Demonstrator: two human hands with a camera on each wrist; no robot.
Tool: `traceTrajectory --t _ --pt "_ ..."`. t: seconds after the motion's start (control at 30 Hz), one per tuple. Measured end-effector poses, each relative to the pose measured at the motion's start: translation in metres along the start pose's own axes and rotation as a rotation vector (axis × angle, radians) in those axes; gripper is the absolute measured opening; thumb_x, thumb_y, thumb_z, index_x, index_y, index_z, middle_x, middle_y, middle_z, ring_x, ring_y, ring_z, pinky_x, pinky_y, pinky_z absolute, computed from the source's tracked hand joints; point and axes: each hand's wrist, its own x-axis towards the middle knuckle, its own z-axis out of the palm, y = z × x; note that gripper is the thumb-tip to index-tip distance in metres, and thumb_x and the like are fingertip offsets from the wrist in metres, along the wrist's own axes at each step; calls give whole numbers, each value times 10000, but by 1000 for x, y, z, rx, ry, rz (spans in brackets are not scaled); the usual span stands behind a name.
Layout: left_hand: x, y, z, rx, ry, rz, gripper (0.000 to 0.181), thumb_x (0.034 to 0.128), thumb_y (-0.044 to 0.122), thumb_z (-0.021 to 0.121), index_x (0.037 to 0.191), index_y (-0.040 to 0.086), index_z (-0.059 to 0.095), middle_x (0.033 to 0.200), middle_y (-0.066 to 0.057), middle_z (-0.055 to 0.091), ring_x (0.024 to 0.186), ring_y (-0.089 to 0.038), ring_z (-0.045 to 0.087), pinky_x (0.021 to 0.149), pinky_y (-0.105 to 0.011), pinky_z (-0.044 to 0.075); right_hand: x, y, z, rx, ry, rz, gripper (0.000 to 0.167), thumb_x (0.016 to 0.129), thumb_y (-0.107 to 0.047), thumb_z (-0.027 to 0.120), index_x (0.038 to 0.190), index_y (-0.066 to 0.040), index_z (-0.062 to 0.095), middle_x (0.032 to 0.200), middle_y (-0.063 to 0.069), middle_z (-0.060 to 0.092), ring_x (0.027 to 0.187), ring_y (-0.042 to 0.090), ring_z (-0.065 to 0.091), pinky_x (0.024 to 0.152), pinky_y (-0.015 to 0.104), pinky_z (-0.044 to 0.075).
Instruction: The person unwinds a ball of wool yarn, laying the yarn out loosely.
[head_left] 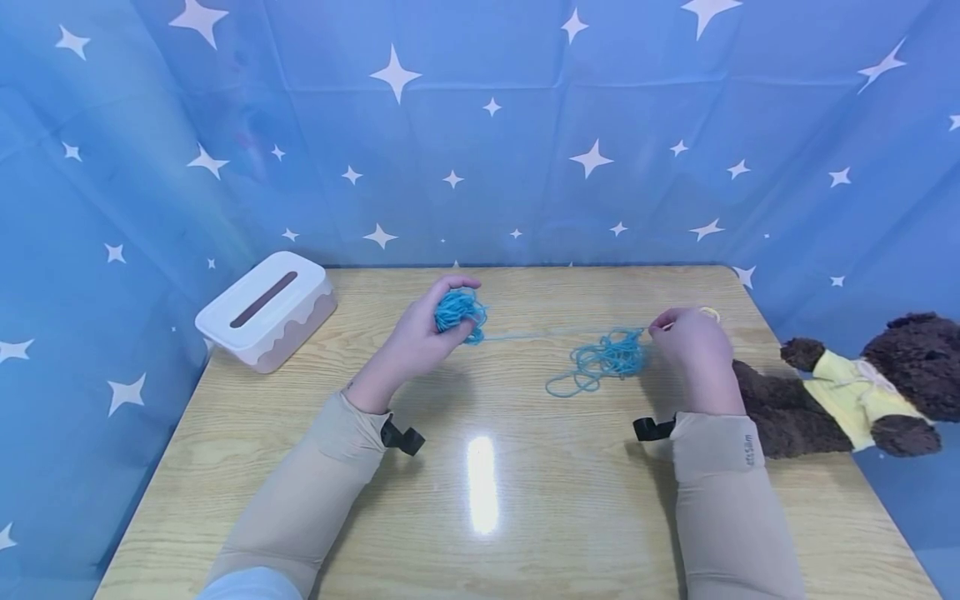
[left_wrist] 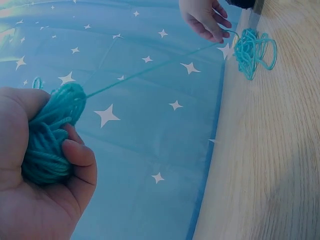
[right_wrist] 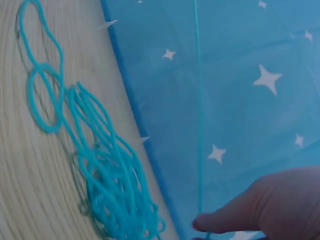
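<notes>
A ball of blue yarn (head_left: 459,312) sits in my left hand (head_left: 420,335), its fingers and thumb curled round it; the left wrist view shows the wound yarn ball (left_wrist: 52,137) against the palm. From it a single taut strand (left_wrist: 150,70) runs across to my right hand (head_left: 693,342), which pinches it between thumb and fingertips. In the right wrist view only the thumb (right_wrist: 240,212) and part of that hand show at the strand. A loose, tangled heap of the same yarn (head_left: 615,357) lies on the table just left of my right hand.
A white and pinkish tissue box (head_left: 266,308) stands at the table's back left. At the right edge lies a dark brown plush bear (head_left: 825,400) in a yellow top. A small yellow ring-like thing (head_left: 709,313) shows behind my right hand. A starry blue curtain (head_left: 480,133) hangs behind the table.
</notes>
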Motion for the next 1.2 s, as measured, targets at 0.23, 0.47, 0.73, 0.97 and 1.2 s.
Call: traceTrajectory --t 0.23,0.47,0.73,0.97,1.2 --pt "0 0 1 1 -14 10 527 1045 121 718 1526 252 549 1368 -72 672 1161 -255 682 1028 -495 554 -9 -36 9 16 -66 -216 529 1143 -405 521 1528 -50 597 1542 271 611 1381 519 592 1106 707 495" --pt "0 0 2 0 -21 24 523 1050 120 714 1536 215 545 1451 -72 643 1211 -267 683 1085 -532 553 -41 -103 54 338 -113 -581 512 1113 -444 640 1523 -138 638 1557 119 659 1426 423 628 1195 614 511" --pt "0 4 5 4 -18 36 544 1031 87 720 1534 196 542 1306 -93 694 1170 -275 692 1069 -542 584 -69 -144 106 709 -204 -665 435 1091 -305 706 1472 -95 686 1490 98 720 1464 343 634 1217 547 513" --pt "-1 9 7 4 -13 27 548 1025 94 730 1529 200 544 1345 -93 689 1181 -278 701 1070 -541 585 -68 -148 117 789 -227 -726 251 1059 -135 729 1280 -29 779 1240 162 815 1132 181 788 980 312 646" --pt "-2 7 6 15 -5 26 556 1023 104 736 1534 206 542 1375 -107 680 1165 -277 697 1047 -531 585 -69 -147 109 752 -249 -701 215 1060 -146 735 1212 -8 802 1210 209 805 1040 149 765 889 244 624"
